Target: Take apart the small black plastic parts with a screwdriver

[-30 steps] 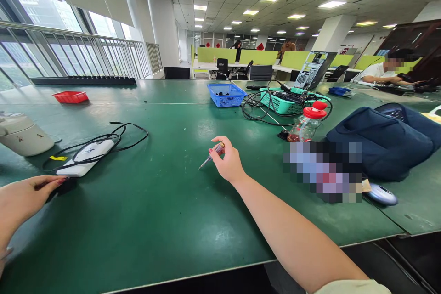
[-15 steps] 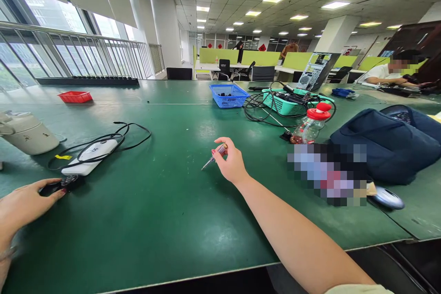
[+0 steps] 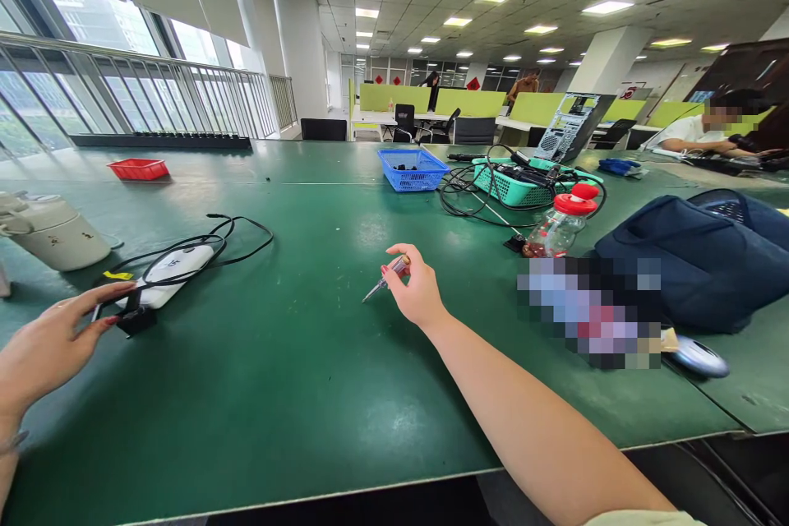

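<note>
In my right hand point(image 3: 416, 288) is a small screwdriver point(image 3: 383, 281); my fingers close round its handle, and the thin metal tip points down and left above the green table point(image 3: 277, 394). At the left, my left hand point(image 3: 55, 337) pinches a small black device point(image 3: 136, 319) between thumb and fingers. Part of that device is covered by the fingers, and I cannot make out its kind. Just behind it lies a white power bank-like slab point(image 3: 176, 273) with a black cable point(image 3: 250, 261) looped over it.
A cream jug point(image 3: 58, 234) and a red tray point(image 3: 139, 170) stand at the left. Farther back are a blue basket point(image 3: 412, 173) and a green basket point(image 3: 514, 185) of cables. A red-lidded jar point(image 3: 558, 228) and a dark blue bag point(image 3: 690, 263) sit at right; a person point(image 3: 696, 131) sits beyond.
My left hand has moved slightly right and up, lifting and tilting the black device. The right hand with the screwdriver has hardly moved. The view has shifted slightly.
</note>
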### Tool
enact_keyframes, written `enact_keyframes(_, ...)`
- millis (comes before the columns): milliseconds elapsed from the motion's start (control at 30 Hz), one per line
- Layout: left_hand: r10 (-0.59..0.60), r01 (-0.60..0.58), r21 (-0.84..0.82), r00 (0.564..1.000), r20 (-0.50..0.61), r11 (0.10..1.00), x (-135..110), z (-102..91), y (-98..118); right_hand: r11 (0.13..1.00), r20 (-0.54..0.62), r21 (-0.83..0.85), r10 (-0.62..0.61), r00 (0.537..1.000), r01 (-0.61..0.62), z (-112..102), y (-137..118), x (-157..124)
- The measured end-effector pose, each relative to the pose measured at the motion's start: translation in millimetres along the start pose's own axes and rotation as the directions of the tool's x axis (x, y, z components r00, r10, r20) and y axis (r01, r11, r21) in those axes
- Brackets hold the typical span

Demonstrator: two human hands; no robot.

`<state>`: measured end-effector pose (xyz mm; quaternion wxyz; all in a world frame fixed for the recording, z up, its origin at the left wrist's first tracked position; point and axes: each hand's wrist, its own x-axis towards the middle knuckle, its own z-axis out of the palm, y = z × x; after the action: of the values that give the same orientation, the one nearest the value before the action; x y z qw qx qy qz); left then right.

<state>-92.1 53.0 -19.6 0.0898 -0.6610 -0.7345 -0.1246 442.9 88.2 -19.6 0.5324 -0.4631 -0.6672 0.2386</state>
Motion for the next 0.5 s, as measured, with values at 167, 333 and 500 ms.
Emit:
enact_keyframes(167, 0.067, -0.054, -0.091, 0.986, 0.154, 0.994, 0.3, -4.5, 13.2, 1.000, 0.010, 0.019, -0.008, 1.000, 0.008, -0.1, -0.4, -0.9)
enact_keyframes(333, 0.014, 0.000, -0.096, 0.989, 0.147, 0.995, -4.1, -6.4, 13.4, 1.000, 0.003, 0.019, 0.000, 1.000, 0.000, 0.0, -0.4, -0.7)
enact_keyframes(500, 0.048, -0.038, -0.106, 0.995, 0.093, 0.994, -6.2, -6.6, 10.2, 1.000, 0.007, 0.024, 0.001, 1.000, -0.001, -0.2, -0.7, -0.8)
